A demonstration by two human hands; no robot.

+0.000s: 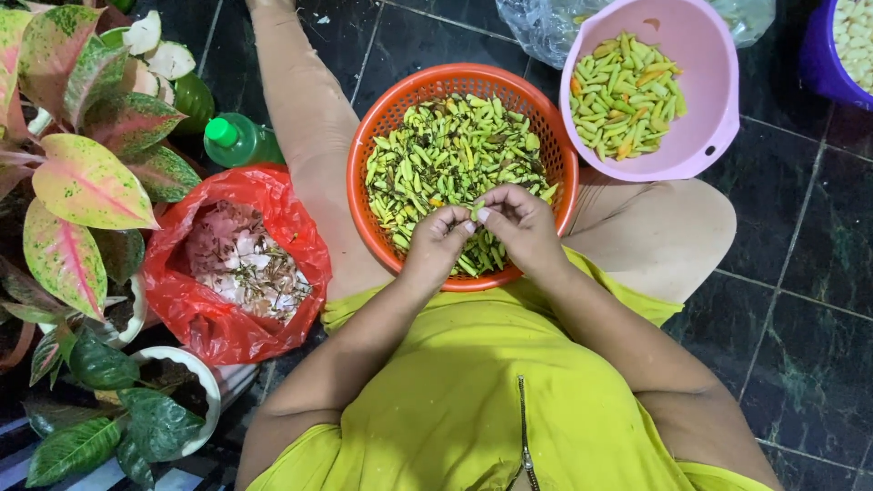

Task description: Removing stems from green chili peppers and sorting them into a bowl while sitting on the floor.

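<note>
In the middle of the frame, your two hands meet above the near rim of the orange basket (382, 127), which rests on your lap between your legs. Your left hand (439, 244) and your right hand (521, 225) both pinch one small green chili (474, 212) with the fingertips, so each hand is closed on the same piece. The chili is very short between the fingers; I cannot tell exactly how its long axis runs, but it seems to stand almost upright in the frame, with the left fingers on its left side and the right fingers on its right side. Both hands are equally near to it, because both touch it.

Under the hands, the basket is full of green chilies with dark stems mixed in. At the upper right of the frame, the pink colander (714, 100) holds chilies that look cleaner, green with some yellow and orange ones; it lies up and to the right of your right hand, so this hand is the nearer one to it. At the left of the frame, the red plastic bag (177, 291) is open on the dark tiled floor (800, 236), with pale peelings inside; it is nearer to your left hand. Potted plants (82, 173) stand at the far left.
</note>
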